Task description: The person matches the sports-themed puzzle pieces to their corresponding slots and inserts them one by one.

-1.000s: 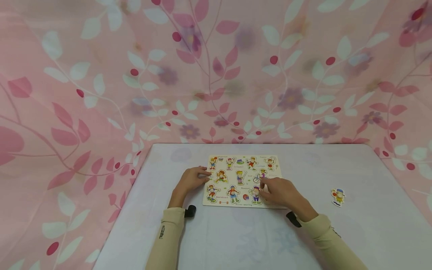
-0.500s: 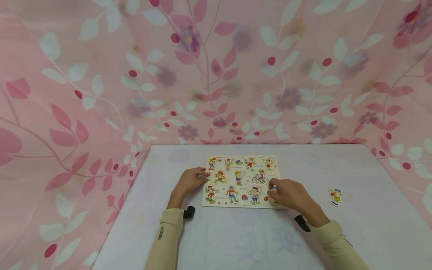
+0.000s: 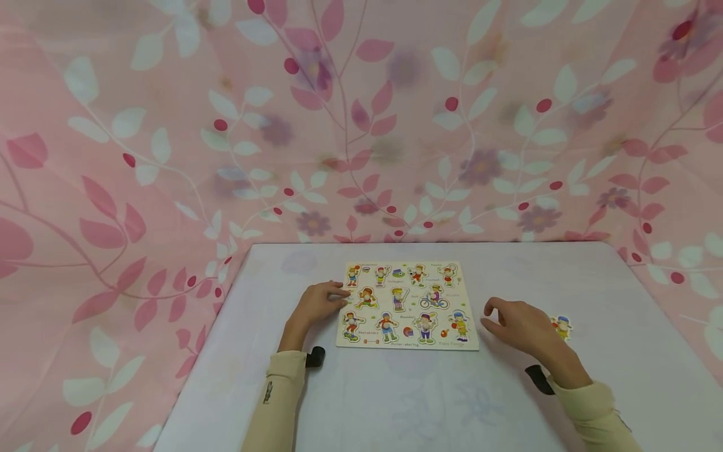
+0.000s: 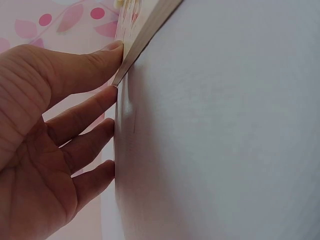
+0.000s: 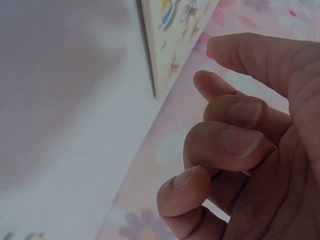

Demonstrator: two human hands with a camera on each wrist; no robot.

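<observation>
A pale puzzle board point(image 3: 407, 307) with rows of small sports figures lies flat on the table in the head view. My left hand point(image 3: 317, 307) rests at its left edge. In the left wrist view the thumb point(image 4: 102, 62) touches the board and the other fingers, nearly straight, reach down beside its edge. To the right of the board hovers my right hand point(image 3: 522, 326), holding nothing. Its fingers point(image 5: 215, 142) hang loosely curled, with the thumb apart. Beyond it lies a loose figure piece point(image 3: 562, 326) with a blue cap, partly hidden by the hand. A table tennis figure point(image 3: 460, 326) sits at the board's lower right.
A white cloth covers the table point(image 3: 418, 402). Behind and to the left hangs a pink floral curtain point(image 3: 339, 125). A small black wrist camera point(image 3: 315, 356) is on the left wrist, another black camera point(image 3: 540, 380) on the right.
My right hand has moved from the cyclist figure, over the board's lower right corner, rightward off the board towards the loose piece. The table tennis figure is now uncovered. The left hand stays put.
</observation>
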